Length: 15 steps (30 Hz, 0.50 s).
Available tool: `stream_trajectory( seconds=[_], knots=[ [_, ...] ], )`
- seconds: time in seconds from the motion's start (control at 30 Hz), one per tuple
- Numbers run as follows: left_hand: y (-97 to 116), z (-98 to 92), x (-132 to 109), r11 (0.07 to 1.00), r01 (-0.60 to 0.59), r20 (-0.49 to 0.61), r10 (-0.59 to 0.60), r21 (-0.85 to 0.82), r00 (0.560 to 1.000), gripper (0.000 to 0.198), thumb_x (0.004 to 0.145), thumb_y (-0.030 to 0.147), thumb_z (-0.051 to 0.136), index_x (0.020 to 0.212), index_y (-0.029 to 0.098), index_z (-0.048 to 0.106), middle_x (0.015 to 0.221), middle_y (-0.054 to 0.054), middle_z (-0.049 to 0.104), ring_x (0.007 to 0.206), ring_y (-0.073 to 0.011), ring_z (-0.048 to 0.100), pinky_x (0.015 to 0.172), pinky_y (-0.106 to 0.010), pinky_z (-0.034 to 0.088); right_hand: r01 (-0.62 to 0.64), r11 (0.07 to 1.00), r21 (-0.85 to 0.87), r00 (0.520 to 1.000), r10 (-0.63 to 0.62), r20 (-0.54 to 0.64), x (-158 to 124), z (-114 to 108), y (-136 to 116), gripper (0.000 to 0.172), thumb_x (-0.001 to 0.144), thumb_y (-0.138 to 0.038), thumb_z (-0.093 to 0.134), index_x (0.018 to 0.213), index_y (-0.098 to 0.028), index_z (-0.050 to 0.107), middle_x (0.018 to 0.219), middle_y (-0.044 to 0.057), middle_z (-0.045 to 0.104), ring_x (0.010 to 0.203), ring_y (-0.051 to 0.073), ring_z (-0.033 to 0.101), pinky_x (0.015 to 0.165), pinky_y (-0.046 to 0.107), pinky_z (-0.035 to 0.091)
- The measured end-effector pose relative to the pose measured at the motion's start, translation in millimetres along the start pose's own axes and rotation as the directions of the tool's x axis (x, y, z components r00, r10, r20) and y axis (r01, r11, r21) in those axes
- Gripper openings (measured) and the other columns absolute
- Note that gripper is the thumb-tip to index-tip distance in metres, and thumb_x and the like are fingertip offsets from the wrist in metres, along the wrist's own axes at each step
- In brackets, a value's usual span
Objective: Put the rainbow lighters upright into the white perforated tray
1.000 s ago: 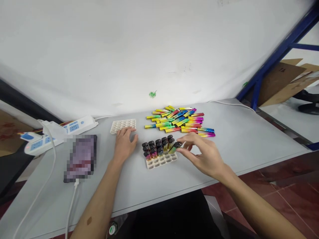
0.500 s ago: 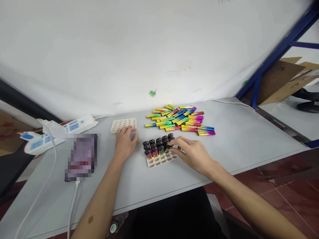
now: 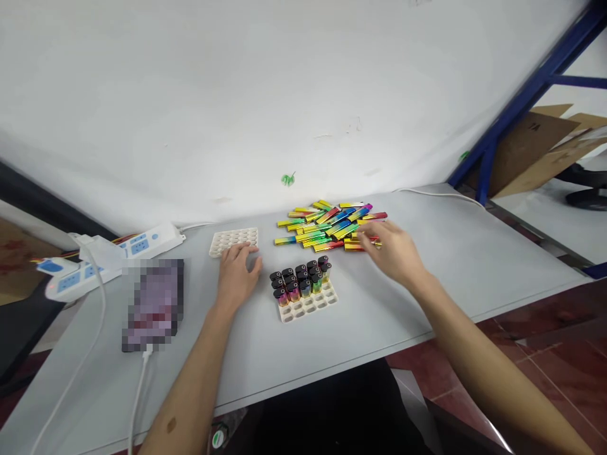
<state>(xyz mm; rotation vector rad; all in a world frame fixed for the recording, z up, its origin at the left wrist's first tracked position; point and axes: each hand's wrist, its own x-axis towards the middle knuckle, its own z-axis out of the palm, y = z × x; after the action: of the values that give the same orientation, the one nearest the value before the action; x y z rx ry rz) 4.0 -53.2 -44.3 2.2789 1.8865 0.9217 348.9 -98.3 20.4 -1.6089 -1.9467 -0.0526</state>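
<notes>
My left hand [image 3: 237, 273] lies with fingers stretched and thumb apart, fingertips at the front right edge of a white tray of oval holes [image 3: 226, 237]. My right hand [image 3: 394, 253] hovers over the right end of a pile of shiny, flat multicoloured metallic pieces [image 3: 327, 226]. Its fingers are bent but apart, and nothing shows between them. Nearer me, a second white holed tray [image 3: 310, 308] bears several upright metallic-coloured pieces with black tops [image 3: 303, 279]. They fill its back rows; the front row of holes is bare.
On the left of the grey table [image 3: 265, 360] are a white power strip [image 3: 118, 256] and a blurred-out flat device [image 3: 154, 303] with a white cable [image 3: 137, 398]. A wall [image 3: 227, 114] rises behind. Blue metal framing [image 3: 488, 158] and cardboard boxes [image 3: 531, 145] stand at the right.
My right hand has left a black-topped piece in the near tray and moved right and away from me to the pile. My left hand has stayed by the far tray.
</notes>
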Motion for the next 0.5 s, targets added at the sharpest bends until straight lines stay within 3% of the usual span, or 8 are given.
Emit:
stream_trajectory(
  seconds=[0.13, 0.23, 0.33, 0.4, 0.5],
  knots=[
    [-1.1, 1.0, 0.5, 1.0, -0.009, -0.007, 0.009, 0.005, 1.0, 0.026, 0.089, 0.029, 0.053, 0.108, 0.019, 0.068, 0.125, -0.011, 0.063, 0.121, -0.0302, 0.052, 0.11, -0.048, 0.039, -0.046, 0.972, -0.23, 0.985, 0.082, 0.149, 13.2, 9.0, 56.2, 0.029, 0.088, -0.031, 0.058, 0.108, -0.016, 0.072, 0.11, 0.018, 0.066, 0.107, 0.036, 0.053, 0.089, 0.048, 0.045],
    [-1.0, 0.9, 0.9, 1.0, -0.013, -0.012, 0.013, 0.005, 1.0, 0.025, 0.089, 0.029, 0.054, 0.107, 0.02, 0.068, 0.125, -0.011, 0.063, 0.121, -0.0301, 0.052, 0.11, -0.049, 0.039, -0.032, 0.974, -0.225, 0.974, 0.081, 0.21, 11.7, 11.9, 77.4, 0.028, 0.086, -0.032, 0.059, 0.104, -0.015, 0.073, 0.11, 0.018, 0.064, 0.113, 0.038, 0.049, 0.096, 0.051, 0.043],
    [-0.6, 0.3, 1.0, 1.0, -0.016, -0.013, 0.016, 0.011, 1.0, 0.025, 0.089, 0.029, 0.054, 0.107, 0.02, 0.068, 0.124, -0.011, 0.063, 0.12, -0.0306, 0.052, 0.109, -0.049, 0.039, -0.081, 0.995, -0.065, 0.988, 0.089, 0.129, 10.9, 7.1, 77.0, 0.024, 0.083, -0.035, 0.065, 0.099, -0.019, 0.071, 0.111, 0.015, 0.065, 0.12, 0.038, 0.045, 0.099, 0.053, 0.042],
    [-0.5, 0.0, 0.9, 1.0, -0.015, -0.013, 0.015, 0.017, 1.0, 0.025, 0.089, 0.029, 0.054, 0.107, 0.019, 0.068, 0.124, -0.011, 0.063, 0.119, -0.031, 0.053, 0.109, -0.049, 0.04, -0.144, 0.98, 0.137, 0.988, 0.135, 0.079, 13.9, 0.4, 68.4, 0.024, 0.081, -0.038, 0.069, 0.097, -0.021, 0.068, 0.112, 0.012, 0.067, 0.12, 0.036, 0.048, 0.1, 0.052, 0.043],
    [-0.6, -0.3, 0.6, 1.0, -0.015, -0.015, 0.016, 0.025, 1.0, 0.024, 0.089, 0.03, 0.054, 0.107, 0.02, 0.068, 0.123, -0.011, 0.063, 0.119, -0.0308, 0.053, 0.109, -0.049, 0.04, -0.273, 0.807, 0.523, 0.962, 0.219, 0.164, 22.4, -8.0, 50.4, 0.029, 0.082, -0.047, 0.07, 0.095, -0.022, 0.064, 0.107, 0.008, 0.07, 0.105, 0.028, 0.062, 0.094, 0.046, 0.049]
  ],
)
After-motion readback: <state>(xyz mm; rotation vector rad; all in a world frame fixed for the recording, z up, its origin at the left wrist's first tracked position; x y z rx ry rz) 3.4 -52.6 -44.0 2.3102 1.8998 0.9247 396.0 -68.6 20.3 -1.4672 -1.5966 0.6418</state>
